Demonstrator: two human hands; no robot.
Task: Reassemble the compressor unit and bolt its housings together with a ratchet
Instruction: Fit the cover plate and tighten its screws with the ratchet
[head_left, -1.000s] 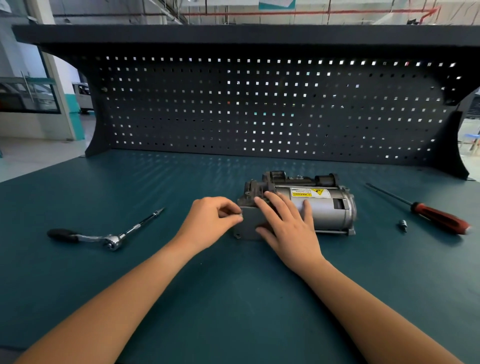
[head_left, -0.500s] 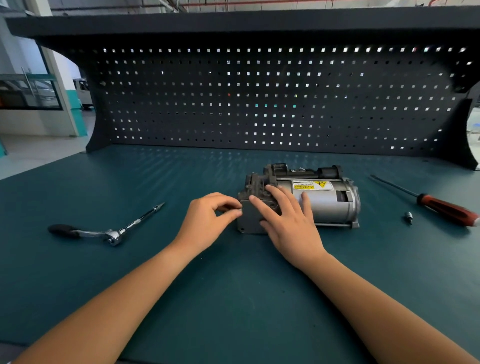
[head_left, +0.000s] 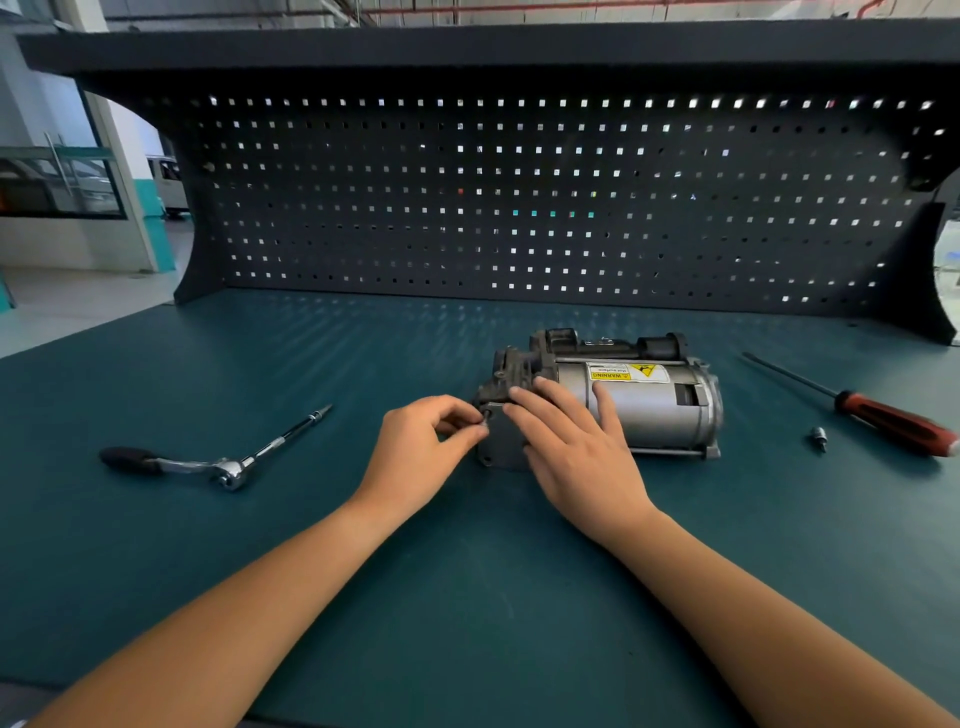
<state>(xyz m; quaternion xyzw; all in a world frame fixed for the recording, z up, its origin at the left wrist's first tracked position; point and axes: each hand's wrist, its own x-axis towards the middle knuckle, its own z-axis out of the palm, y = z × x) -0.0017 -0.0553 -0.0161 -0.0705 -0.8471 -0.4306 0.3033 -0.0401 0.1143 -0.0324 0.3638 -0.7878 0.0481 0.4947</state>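
Grey compressor is lying centre frame on the teal bench, and the left hand, fingers curled, is pinching a small bolt at its left end cover. The right hand is pressing flat on the housing, fingers straight, holding nothing, while the ratchet is lying at mid-left.

Workshop bench in an industrial hall. Teal workbench backed by dark perforated pegboard. Ratchet in front of pegboard's left end, red-handled screwdriver in front of its right end. Left of pegboard: pillar, glazed partition, concrete floor. Above pegboard: roof pipes.
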